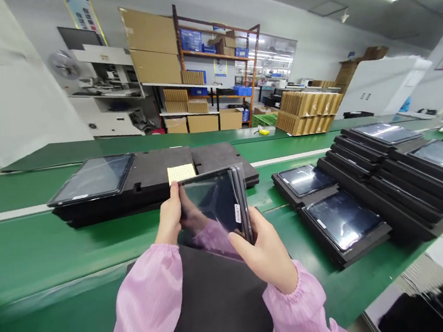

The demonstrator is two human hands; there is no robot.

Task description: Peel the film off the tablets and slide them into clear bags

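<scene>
Between my two hands a tablet-like screen panel [210, 205] is held up, tilted, its glossy dark face toward me and a small white label near its right edge. My left hand [170, 215] grips its left side, thumb along the edge. My right hand [266, 249] is closed around the lower right corner, thumb on the front. Clear film seems to stick out past the panel's right edge. Below lies a black foam tray [217, 301], partly hidden by my arms. Behind the panel, a sheet of yellow stickers [181, 173] rests on black foam.
At left, another screen panel [96, 177] lies on black foam trays [157, 166]. Stacked foam trays [389, 183] with panels stand at right, beside two nearer panels, one a labelled panel [341, 218]. Bundled cardboard dividers [309, 111] sit across the green bench [95, 257].
</scene>
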